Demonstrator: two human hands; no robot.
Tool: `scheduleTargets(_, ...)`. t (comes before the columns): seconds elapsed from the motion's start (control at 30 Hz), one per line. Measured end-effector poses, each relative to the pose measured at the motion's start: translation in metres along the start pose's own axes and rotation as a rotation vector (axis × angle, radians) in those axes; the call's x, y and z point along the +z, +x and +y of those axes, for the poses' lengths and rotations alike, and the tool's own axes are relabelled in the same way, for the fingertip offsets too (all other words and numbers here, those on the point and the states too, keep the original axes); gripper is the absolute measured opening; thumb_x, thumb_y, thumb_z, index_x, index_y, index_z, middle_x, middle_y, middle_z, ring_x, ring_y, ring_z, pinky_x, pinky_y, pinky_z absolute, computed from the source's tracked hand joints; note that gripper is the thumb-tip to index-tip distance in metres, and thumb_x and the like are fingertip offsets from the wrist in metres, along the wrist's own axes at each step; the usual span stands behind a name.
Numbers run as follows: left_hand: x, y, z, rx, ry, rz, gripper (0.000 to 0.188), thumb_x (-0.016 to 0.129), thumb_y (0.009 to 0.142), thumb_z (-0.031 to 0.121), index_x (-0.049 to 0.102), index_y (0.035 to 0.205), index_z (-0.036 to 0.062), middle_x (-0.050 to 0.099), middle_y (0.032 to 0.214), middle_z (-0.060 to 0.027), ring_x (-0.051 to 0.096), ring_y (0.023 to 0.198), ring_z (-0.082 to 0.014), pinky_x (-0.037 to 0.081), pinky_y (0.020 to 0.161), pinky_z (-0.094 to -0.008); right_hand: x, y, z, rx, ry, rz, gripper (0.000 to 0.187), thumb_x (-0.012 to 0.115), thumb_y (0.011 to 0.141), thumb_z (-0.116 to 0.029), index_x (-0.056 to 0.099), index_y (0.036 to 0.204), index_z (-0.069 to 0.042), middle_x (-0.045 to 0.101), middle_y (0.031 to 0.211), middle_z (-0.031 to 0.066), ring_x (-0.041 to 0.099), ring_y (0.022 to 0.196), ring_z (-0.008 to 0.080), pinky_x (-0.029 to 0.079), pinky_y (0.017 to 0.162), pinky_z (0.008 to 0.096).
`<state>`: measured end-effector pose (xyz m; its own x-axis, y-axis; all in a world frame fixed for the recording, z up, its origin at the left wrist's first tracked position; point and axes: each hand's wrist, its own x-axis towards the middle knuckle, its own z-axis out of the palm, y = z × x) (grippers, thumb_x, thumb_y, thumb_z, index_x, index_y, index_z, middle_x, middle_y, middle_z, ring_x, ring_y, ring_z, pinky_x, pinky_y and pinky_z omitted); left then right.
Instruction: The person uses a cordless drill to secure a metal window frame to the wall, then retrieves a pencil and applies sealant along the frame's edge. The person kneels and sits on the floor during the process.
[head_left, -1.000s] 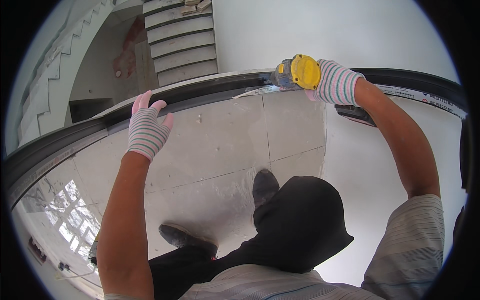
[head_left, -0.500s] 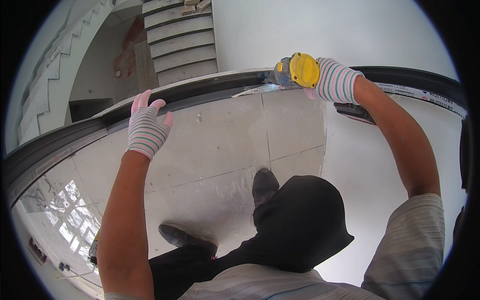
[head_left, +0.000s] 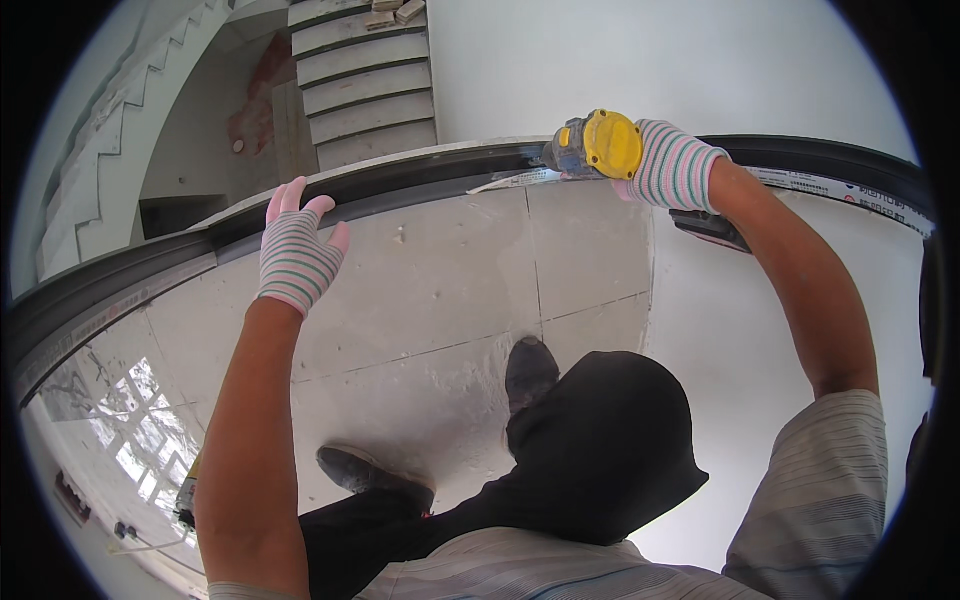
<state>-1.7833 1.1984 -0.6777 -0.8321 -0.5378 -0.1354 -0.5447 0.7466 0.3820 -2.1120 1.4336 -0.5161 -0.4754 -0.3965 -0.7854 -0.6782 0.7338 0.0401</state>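
Single head-worn fisheye view — from above, facing steeply down, forearms [head_left: 250, 400] near, stairs [head_left: 370, 118] farther off

Top ctr, ahead of you: a staircase [head_left: 370, 105] w/ pale treads & dark edges; a few tan blocks [head_left: 383, 18] sit on an upper tread. Far L, you've a zigzag stair edge [head_left: 100, 165], whitish. Betw. the two, lower down, there's a reddish-brown patch [head_left: 250, 125] w/ a small pale disc [head_left: 238, 147] nr it. White wall [head_left: 640, 70] upper R. Below you, lt-grey tiled floor [head_left: 420, 290], dark joints, a few crumbs [head_left: 401, 236]; window-grid reflection [head_left: 150, 430] on it, L side. Btm L: sm. dark item [head_left: 125, 530], pale cord [head_left: 150, 548] & reddish-brown box-like thing [head_left: 72, 500], unclear.
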Motion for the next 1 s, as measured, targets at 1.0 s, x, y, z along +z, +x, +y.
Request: scheduleTargets(1.0, 0.003, -0.002, 0.004, -0.047, -0.022, -0.009, 0.033, 0.080, 0.080, 0.017, 0.069, 0.110, 0.0100, 0.045, 0.152, -0.0169, 0.038, 0.145, -0.0365, 0.038, 0.118, -0.0422, 0.014, 0.011, 0.012, -0.055, 0.140, 0.065, 0.033, 0.076, 0.084, -0.023, 0.065, 0.106, -0.001, 0.064, 0.076, 0.0059, 0.053, 0.068, 0.0181, 0.053, 0.073, 0.0303)
